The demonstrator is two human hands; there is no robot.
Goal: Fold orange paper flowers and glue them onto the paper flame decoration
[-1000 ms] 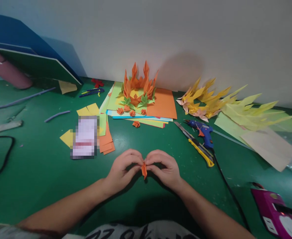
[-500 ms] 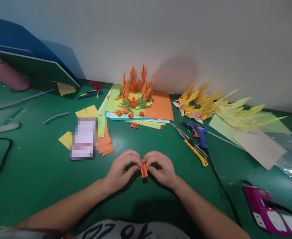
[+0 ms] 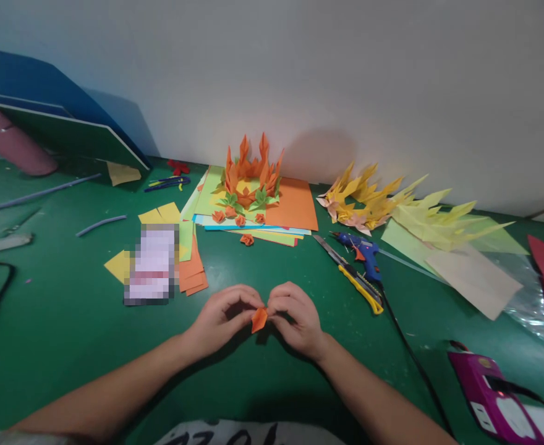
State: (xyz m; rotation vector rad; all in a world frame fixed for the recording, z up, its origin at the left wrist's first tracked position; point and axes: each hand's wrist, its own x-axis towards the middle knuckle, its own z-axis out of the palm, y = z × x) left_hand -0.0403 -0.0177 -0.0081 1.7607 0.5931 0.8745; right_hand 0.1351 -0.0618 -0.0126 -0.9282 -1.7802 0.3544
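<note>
A small folded piece of orange paper [image 3: 259, 320] is pinched between my two hands above the green table. My left hand [image 3: 224, 318] grips it from the left with thumb and fingertips. On the other side, my right hand [image 3: 296, 321] has its thumb and fingers closed at the paper's upper right edge. The fingertips partly hide the folds. Beyond my hands lie several small orange paper roses [image 3: 246, 240], in front of an orange paper crown [image 3: 253, 179] with green leaves that stands on stacked coloured sheets [image 3: 295, 207].
Left of my hands are a blurred-out phone-like item [image 3: 151, 266], orange paper squares [image 3: 193, 272] and yellow squares [image 3: 117, 267]. To the right lie a yellow utility knife [image 3: 358, 287], a blue glue gun [image 3: 365, 250] with its cord, yellow paper crowns [image 3: 365, 204] and a purple power strip [image 3: 485, 389].
The orange paper has turned between my fingers, now tilted with a point toward the lower left. The view has shifted slightly. Both hands keep their pinch.
</note>
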